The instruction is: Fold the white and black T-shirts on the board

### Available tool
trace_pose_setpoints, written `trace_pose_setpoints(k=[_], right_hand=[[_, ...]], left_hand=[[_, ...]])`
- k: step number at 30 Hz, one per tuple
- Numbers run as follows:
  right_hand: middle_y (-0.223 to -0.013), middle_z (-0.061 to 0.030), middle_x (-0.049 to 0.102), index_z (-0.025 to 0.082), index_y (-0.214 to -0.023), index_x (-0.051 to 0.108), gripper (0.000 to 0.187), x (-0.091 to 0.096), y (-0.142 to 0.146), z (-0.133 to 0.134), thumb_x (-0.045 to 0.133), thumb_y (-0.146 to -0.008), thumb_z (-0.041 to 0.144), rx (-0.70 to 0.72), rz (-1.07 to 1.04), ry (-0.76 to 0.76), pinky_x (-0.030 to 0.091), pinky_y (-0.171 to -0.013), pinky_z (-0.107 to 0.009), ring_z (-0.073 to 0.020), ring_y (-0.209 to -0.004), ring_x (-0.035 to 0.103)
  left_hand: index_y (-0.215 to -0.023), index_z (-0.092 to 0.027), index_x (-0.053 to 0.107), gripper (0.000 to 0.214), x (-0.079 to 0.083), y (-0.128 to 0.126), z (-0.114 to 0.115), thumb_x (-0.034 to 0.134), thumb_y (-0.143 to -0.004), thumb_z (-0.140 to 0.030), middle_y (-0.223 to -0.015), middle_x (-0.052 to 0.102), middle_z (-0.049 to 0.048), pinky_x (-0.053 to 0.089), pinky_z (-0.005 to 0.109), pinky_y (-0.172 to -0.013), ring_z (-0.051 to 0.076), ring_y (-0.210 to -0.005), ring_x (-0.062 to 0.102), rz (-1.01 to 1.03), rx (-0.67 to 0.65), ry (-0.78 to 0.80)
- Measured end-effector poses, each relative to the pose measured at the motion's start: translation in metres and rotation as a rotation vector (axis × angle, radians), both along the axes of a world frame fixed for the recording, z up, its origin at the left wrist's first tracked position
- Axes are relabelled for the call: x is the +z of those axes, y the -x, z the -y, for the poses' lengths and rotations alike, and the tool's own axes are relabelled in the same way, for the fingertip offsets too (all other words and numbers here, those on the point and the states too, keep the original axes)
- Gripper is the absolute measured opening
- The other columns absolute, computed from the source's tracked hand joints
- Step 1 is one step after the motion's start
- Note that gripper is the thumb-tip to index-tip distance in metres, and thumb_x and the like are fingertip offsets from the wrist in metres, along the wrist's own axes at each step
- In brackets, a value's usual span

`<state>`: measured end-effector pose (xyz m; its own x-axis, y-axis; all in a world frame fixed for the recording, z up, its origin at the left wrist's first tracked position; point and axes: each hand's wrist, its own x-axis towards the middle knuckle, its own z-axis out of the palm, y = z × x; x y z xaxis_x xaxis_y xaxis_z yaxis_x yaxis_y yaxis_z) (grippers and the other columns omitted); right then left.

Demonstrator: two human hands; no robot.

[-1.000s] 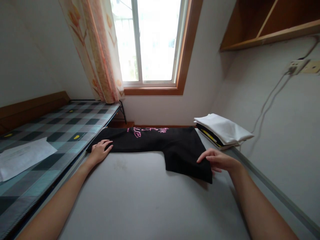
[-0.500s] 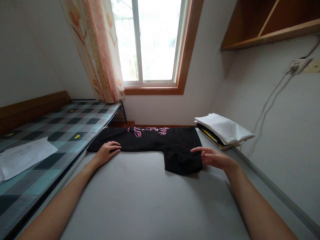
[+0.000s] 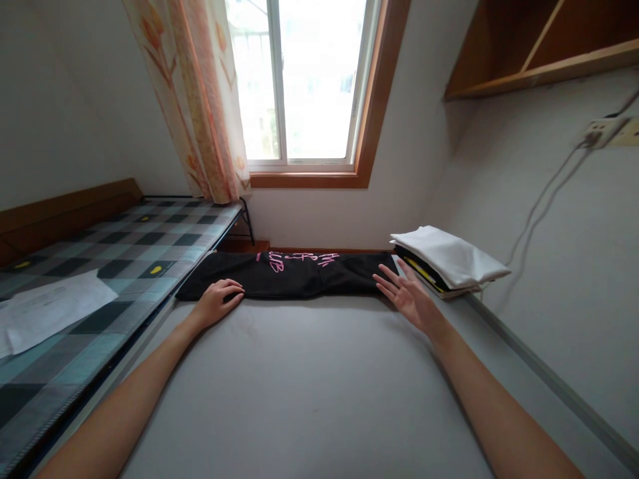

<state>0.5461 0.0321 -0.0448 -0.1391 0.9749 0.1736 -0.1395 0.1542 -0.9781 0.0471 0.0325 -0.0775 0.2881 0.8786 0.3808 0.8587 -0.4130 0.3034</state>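
A black T-shirt (image 3: 299,278) with pink lettering lies as a long folded strip across the far part of the white table (image 3: 299,386). My left hand (image 3: 219,299) rests on the strip's near edge toward the left, its fingers lying over the cloth rather than gripping it. At the right end, my right hand (image 3: 409,296) is open, palm partly turned up and fingers spread. Its fingertips are over or against the cloth; whether they touch it I cannot tell. The sleeve is folded in along the strip.
A stack of folded clothes (image 3: 449,259), white on top, sits at the table's right. On the left is a bed with a checked mattress (image 3: 164,239) and a paper sheet (image 3: 60,309) on it. A power cord (image 3: 539,193) hangs along the right wall.
The sleeve that stuck out toward me on the right is now folded up onto the shirt. My right hand has moved away from me and spread its fingers; my left hand stays put.
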Motion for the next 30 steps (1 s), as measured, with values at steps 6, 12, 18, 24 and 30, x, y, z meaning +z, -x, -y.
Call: trace_pose_setpoints(k=[6, 12, 18, 24, 30], right_hand=[[-0.103, -0.0114, 0.068, 0.019, -0.103, 0.063, 0.036, -0.029, -0.021, -0.019, 0.055, -0.081, 0.047, -0.447, 0.543, -0.208, 0.048, -0.085, -0.041, -0.0247, -0.096, 0.062], [-0.115, -0.0112, 0.065, 0.020, -0.109, 0.067, 0.038, -0.046, -0.008, -0.024, 0.043, -0.089, 0.041, -0.618, 1.127, -0.370, 0.036, -0.091, -0.043, -0.0285, -0.109, 0.052], [-0.121, -0.0103, 0.062, 0.023, -0.113, 0.068, 0.042, -0.045, 0.007, -0.033, 0.040, -0.094, 0.047, -0.550, 1.388, -0.337, 0.032, -0.089, -0.040, -0.0277, -0.106, 0.051], [-0.115, -0.0116, 0.065, 0.020, -0.114, 0.067, 0.046, -0.043, 0.006, -0.034, 0.038, -0.094, 0.049, -0.657, 1.399, -0.268, 0.030, -0.086, -0.040, -0.0286, -0.102, 0.052], [-0.105, -0.0127, 0.067, 0.019, -0.113, 0.067, 0.044, -0.043, 0.001, -0.031, 0.036, -0.096, 0.045, -0.744, 1.381, -0.244, 0.029, -0.083, -0.039, -0.0273, -0.096, 0.053]], left_hand=[[-0.094, -0.022, 0.072, 0.032, -0.001, -0.001, 0.000, 0.051, -0.088, -0.045, -0.105, 0.068, 0.0066, 0.045, 0.037, -0.093, 0.021, -0.099, 0.061, 0.000, -0.002, -0.008], [-0.111, -0.022, 0.069, 0.039, -0.004, -0.030, -0.003, 0.045, -0.092, -0.046, -0.120, 0.065, 0.0087, 0.042, 0.041, -0.101, 0.024, -0.115, 0.058, -0.023, -0.045, -0.041], [-0.128, -0.021, 0.060, 0.048, -0.008, -0.081, -0.017, 0.041, -0.094, -0.049, -0.139, 0.054, 0.0102, 0.034, 0.047, -0.110, 0.027, -0.134, 0.043, -0.094, -0.129, -0.004], [-0.127, -0.024, 0.061, 0.044, -0.006, -0.152, -0.027, 0.039, -0.096, -0.047, -0.137, 0.056, 0.0090, 0.034, 0.043, -0.108, 0.025, -0.129, 0.047, -0.072, -0.183, -0.079], [-0.130, -0.020, 0.056, 0.051, -0.003, -0.210, -0.039, 0.031, -0.097, -0.051, -0.113, 0.064, 0.0128, 0.039, 0.041, -0.091, 0.026, -0.106, 0.056, -0.003, -0.062, -0.075]])
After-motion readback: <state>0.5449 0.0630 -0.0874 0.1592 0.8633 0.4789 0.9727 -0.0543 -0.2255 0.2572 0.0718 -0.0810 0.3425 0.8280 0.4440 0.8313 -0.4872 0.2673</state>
